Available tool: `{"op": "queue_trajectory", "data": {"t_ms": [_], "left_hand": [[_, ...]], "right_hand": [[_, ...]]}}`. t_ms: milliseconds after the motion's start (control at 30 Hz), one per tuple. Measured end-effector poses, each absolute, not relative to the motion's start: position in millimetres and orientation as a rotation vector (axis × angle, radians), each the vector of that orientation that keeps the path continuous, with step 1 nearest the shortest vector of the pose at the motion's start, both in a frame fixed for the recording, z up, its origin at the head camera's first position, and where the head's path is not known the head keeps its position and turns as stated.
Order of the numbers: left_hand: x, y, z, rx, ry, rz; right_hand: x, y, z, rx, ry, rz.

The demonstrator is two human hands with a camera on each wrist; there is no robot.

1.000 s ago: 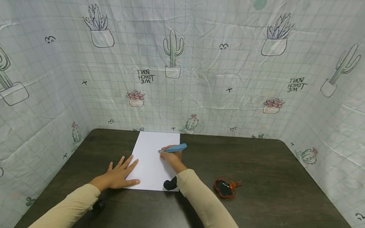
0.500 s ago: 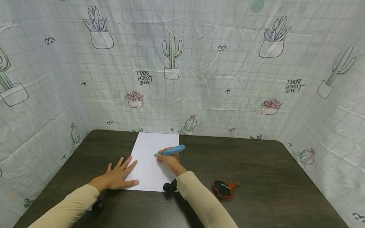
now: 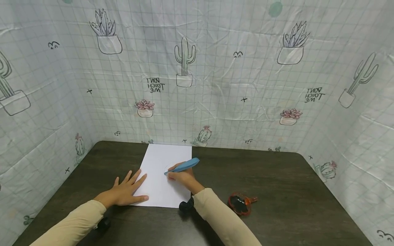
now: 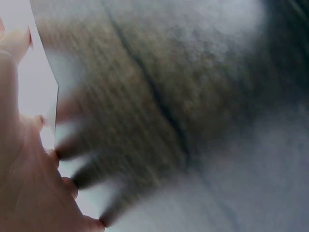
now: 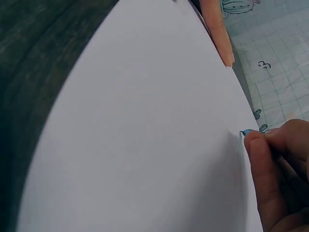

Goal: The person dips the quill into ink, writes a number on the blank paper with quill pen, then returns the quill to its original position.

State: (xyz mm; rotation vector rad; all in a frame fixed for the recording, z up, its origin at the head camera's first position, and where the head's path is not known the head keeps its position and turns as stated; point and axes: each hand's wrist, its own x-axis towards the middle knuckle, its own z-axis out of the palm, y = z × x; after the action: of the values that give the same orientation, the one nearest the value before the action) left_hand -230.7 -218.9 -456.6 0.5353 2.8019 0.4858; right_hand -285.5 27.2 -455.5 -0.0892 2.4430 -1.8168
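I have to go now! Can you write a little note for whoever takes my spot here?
Left hand: flat, fingers spread, pressing the near left corner of the white paper sheet.
Right hand: grips the blue pen, tip on the sheet.
Orange-rimmed black object: on the dark wooden table, to the right.
Done: a faint curved line by the tip.
Left: most of the sheet is blank.

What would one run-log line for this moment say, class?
left hand: flat on paper | right hand: holds blue pen, tip on paper | orange-rimmed object: on table, untouched
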Motion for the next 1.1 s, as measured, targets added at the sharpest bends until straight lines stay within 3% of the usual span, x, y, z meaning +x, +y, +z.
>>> {"op": "queue_trajectory", "data": {"t_ms": [300,1100], "left_hand": [[-228.8,-218.9,-452.9,0.533,2.790,0.511],[-228.8,-217.4,-451.4,0.530,2.765,0.530]], "right_hand": [[-277.8,36.2,-452.8,-0.232,2.371,-1.812],[-267.3,54.6,-443.6,-0.303,2.540,-1.687]]}}
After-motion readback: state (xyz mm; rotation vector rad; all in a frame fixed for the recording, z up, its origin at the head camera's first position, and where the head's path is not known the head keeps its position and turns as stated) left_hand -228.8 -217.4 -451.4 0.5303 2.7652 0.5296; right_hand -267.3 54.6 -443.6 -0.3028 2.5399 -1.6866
